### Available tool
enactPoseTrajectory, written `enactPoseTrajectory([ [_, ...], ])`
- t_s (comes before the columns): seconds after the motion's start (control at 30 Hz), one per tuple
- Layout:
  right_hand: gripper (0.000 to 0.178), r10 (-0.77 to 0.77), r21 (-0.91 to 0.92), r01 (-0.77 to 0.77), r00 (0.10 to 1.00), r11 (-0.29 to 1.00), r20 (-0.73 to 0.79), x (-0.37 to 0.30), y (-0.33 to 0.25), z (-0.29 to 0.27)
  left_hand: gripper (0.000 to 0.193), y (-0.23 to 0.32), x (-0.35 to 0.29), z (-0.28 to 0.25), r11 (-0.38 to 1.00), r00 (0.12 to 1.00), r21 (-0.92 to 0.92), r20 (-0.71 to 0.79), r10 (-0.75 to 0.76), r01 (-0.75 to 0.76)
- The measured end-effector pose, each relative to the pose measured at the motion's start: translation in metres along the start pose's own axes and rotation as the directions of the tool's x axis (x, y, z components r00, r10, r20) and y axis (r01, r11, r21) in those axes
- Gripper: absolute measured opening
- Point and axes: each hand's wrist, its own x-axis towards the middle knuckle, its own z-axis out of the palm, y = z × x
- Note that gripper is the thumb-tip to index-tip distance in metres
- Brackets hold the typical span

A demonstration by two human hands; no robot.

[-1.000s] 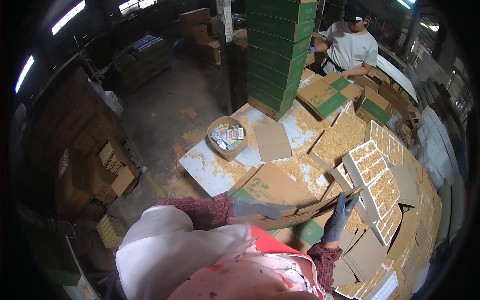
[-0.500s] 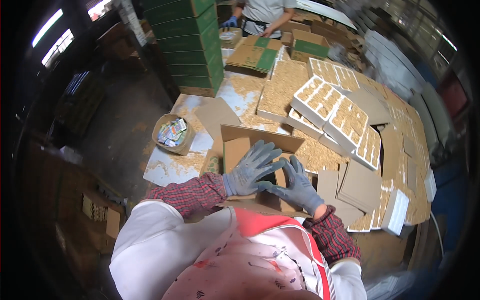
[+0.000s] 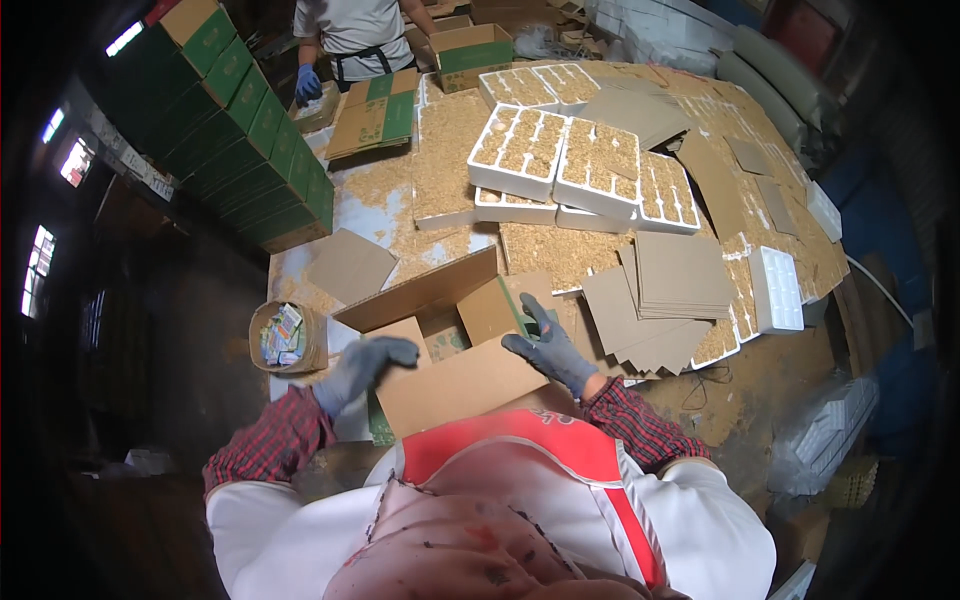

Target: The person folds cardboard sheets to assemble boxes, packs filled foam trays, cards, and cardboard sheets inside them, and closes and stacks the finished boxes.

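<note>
An open cardboard box [image 3: 468,388] with green patches on its sides lies in front of me, flaps raised. Inside, its bottom [image 3: 446,342] shows brown with green print. At the box's left side is my left hand [image 3: 362,374] in a grey glove, slightly blurred. Its fingers stretch over the left flap [image 3: 408,338], and its thumb is not clear. My right hand [image 3: 552,346], also gloved in grey, closes round the right edge, thumb toward the near flap and fingers by the right flap [image 3: 490,310].
A small tub of colourful packets [image 3: 286,334] stands left. Beyond lie a cardboard sheet [image 3: 352,266], white foam trays filled with brown shavings [image 3: 518,150] and stacked cardboard sheets [image 3: 682,276]. Green boxes [image 3: 262,130] tower at far left. A co-worker [image 3: 352,30] stands across the table near a flattened box [image 3: 374,114].
My hands have parted from above the box's middle to its left and right sides. The near flap now stands up in sight. The view has turned toward the right.
</note>
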Motion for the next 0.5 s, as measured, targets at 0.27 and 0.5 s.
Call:
enactPoseTrajectory([
  [0.27,0.054,-0.39,0.403,0.291,0.901,0.868,0.189,0.012,-0.076,-0.04,0.052,-0.066,-0.011,-0.016,0.56,0.84,-0.825,-0.353,-0.412,-0.073],
  [0.5,0.047,-0.179,-0.505,0.274,0.957,0.819,0.229,0.058,-0.029,-0.028,0.055,-0.081,-0.011,0.08,0.058,0.689,-0.973,-0.2,-0.697,-0.223],
])
